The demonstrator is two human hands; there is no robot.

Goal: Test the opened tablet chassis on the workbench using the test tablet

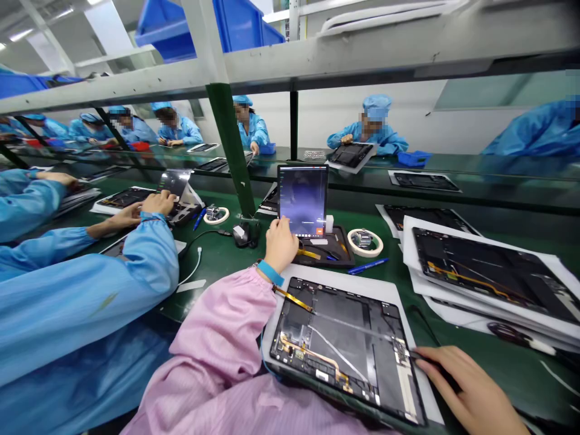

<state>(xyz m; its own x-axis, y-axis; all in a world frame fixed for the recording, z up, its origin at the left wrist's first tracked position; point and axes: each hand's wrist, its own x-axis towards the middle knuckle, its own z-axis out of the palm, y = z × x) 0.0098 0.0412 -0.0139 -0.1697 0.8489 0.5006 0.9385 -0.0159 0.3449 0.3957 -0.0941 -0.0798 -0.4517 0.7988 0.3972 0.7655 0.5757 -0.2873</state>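
My left hand (281,241) is closed at the lower left edge of an upright lit tablet screen (302,196), its fingers bent against it. The screen stands at a black tray (341,246) with flat ribbon cables. Nearer me, an opened tablet body (344,344) lies on a white sheet (385,284), its black insides and orange flex cables exposed. A gold ribbon (294,299) sticks out past its upper left edge, by my wrist. My right hand (466,386) pinches a black cable plug (414,354) at the tablet body's right edge.
A stack of opened tablets on white sheets (493,272) stands at right. A tape roll (365,241), blue pen (368,266) and black mouse (246,234) lie on the green bench. A co-worker's blue sleeves (151,254) reach in at left. A green post (231,145) rises ahead.
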